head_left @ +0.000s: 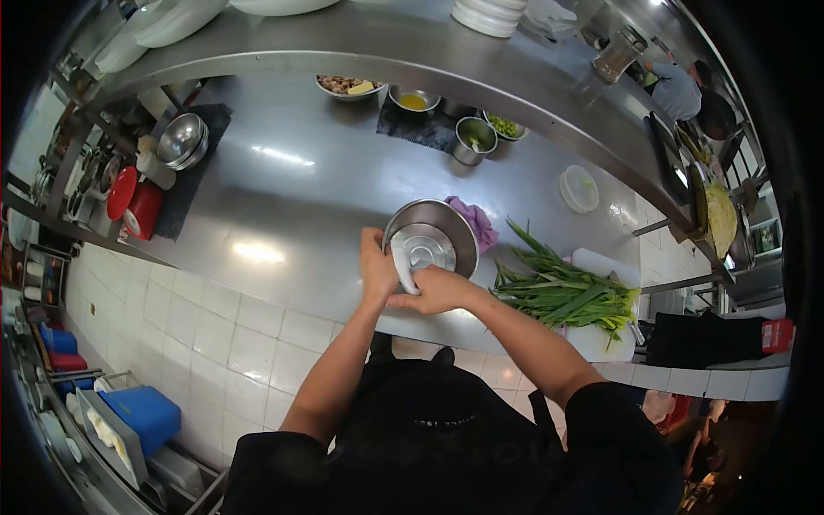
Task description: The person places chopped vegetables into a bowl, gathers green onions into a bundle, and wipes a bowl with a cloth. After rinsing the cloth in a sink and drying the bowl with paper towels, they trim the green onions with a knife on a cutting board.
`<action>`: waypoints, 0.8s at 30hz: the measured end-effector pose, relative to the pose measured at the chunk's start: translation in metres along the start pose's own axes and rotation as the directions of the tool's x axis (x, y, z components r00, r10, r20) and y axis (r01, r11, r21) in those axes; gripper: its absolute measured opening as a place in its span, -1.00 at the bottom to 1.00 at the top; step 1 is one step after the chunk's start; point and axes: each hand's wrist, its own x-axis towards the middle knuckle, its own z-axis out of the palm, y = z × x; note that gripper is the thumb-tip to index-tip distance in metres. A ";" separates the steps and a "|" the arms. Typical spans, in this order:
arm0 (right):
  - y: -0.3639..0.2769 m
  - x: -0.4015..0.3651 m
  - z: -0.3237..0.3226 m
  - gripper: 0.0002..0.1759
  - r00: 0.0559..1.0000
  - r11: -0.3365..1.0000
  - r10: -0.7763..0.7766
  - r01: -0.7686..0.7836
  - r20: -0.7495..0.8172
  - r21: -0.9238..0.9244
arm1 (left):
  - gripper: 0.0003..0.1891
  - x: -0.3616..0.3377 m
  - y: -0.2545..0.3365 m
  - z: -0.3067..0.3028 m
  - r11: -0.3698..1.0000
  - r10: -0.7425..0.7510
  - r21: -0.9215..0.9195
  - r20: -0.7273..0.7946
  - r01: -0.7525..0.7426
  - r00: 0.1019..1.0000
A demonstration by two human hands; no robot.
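Note:
A deep steel pot (463,230) stands near the front edge of the steel counter (292,206). A white object (403,268), perhaps a cloth, lies over its near rim. My right hand (436,290) has its fingers closed on that white object. At the pot's left side, my left hand (376,264) grips the rim, its thumb side near the white object. Behind the pot's right side lies a purple cloth (475,225). Long green leaves (562,287) are piled to the right, partly on a white board (592,345).
Bowls of food (348,88) and a small steel pot (474,142) stand at the back. Stacked steel bowls (182,140) and a red scale-like object (142,206) are at the left. A steel shelf (343,62) crosses above the counter. A person (678,90) is at the upper right.

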 end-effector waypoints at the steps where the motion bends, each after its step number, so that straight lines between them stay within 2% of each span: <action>1: 0.002 0.004 -0.003 0.00 0.964 0.993 0.121 -0.114 0.237 -0.043 | -0.80 -0.001 -0.002 0.003 1.000 -0.006 0.000 0.001 0.006 1.000; 2: -0.008 0.001 -0.013 -0.05 0.919 0.983 0.174 -0.138 0.355 -0.123 | -0.77 0.000 -0.004 0.006 0.996 -0.066 -0.059 -0.003 0.066 0.998; 3: 0.003 0.009 0.000 -0.05 0.917 0.982 0.174 -0.136 0.358 -0.128 | -0.74 0.003 -0.005 0.010 0.985 -0.126 -0.119 -0.008 0.124 0.992; 4: 0.022 0.023 0.025 -0.09 0.963 0.993 0.110 -0.098 0.245 -0.060 | -0.74 0.008 -0.011 0.016 0.984 -0.128 -0.122 -0.011 0.126 0.992; 5: 0.008 0.024 0.028 -0.12 0.991 0.998 0.057 -0.059 0.121 0.011 | -0.76 0.011 -0.016 0.022 0.988 -0.037 -0.152 -0.021 0.034 0.999; 6: 0.000 0.028 0.022 -0.24 0.999 0.970 0.036 -0.033 -0.005 0.242 | -0.75 0.013 -0.021 0.028 0.981 0.059 -0.182 -0.024 -0.062 0.998; 7: -0.007 0.019 0.014 -0.24 0.999 0.969 0.049 -0.042 -0.021 0.242 | -0.75 0.021 -0.017 0.025 0.979 0.070 -0.192 -0.009 -0.071 0.998; 9: -0.010 0.011 0.000 -0.40 0.938 0.984 0.067 -0.005 0.341 -0.180 | -0.74 0.050 -0.008 0.005 0.995 0.029 -0.100 0.127 -0.016 0.992; 10: 0.004 -0.009 -0.003 -0.51 0.962 0.950 -0.068 0.143 0.263 -0.278 | -0.72 0.060 -0.018 0.002 0.991 0.135 -0.033 0.133 -0.131 0.982; 11: 0.015 -0.018 -0.009 -0.51 0.962 0.952 -0.066 0.140 0.263 -0.272 | -0.72 0.059 -0.017 0.004 0.991 0.132 -0.031 0.139 -0.129 0.982; 13: 0.033 -0.025 -0.028 -0.49 0.948 0.895 0.076 0.072 0.308 -0.441 | -0.71 0.059 -0.007 0.019 0.991 0.057 -0.127 0.156 -0.038 0.986; 14: 0.022 -0.019 -0.020 -0.38 0.935 0.938 0.109 0.016 0.338 -0.346 | -0.71 0.058 -0.004 0.027 0.989 0.076 -0.140 0.165 -0.053 0.983; 15: 0.019 -0.005 0.006 -0.31 0.975 0.978 0.175 -0.156 0.139 -0.136 | -0.70 0.054 -0.002 0.036 0.992 0.073 -0.114 0.145 -0.056 0.987; 17: -0.002 -0.007 0.014 -0.39 0.980 0.977 0.161 -0.142 0.113 -0.161 | -0.70 0.058 0.003 0.048 0.993 0.067 -0.105 0.118 -0.054 0.991; 18: 0.009 -0.017 0.009 -0.39 0.980 0.976 0.164 -0.145 0.109 -0.164 | -0.71 0.066 0.001 0.040 0.991 0.123 -0.084 0.251 -0.105 0.960; 19: 0.031 -0.039 0.003 -0.52 0.980 0.920 0.044 0.036 0.193 -0.389 | -0.72 0.073 -0.002 0.031 0.986 0.170 -0.062 0.382 -0.158 0.908; 20: 0.051 -0.051 -0.007 -0.64 0.953 0.779 -0.049 0.223 0.298 -0.585 | -0.74 0.084 0.003 0.028 0.992 0.077 -0.126 0.639 0.006 0.766; 21: 0.069 -0.050 -0.019 -0.64 0.957 0.768 -0.045 0.216 0.286 -0.603 | -0.74 0.091 0.011 0.036 0.990 0.098 -0.140 0.633 -0.012 0.768; 22: 0.089 -0.050 -0.029 -0.77 0.922 0.509 -0.284 0.378 0.264 -0.774 | -0.74 0.091 0.019 0.050 0.952 0.304 -0.249 0.792 -0.176 0.529; 23: 0.095 -0.052 -0.037 -0.86 0.810 0.182 -0.496 0.448 0.312 -0.875 | -0.74 0.086 0.027 0.062 0.876 0.454 -0.386 0.862 -0.289 0.225; 24: 0.096 -0.048 -0.034 -0.86 0.800 0.170 -0.501 0.465 0.330 -0.869 | -0.74 0.081 0.035 0.072 0.873 0.462 -0.393 0.857 -0.290 0.229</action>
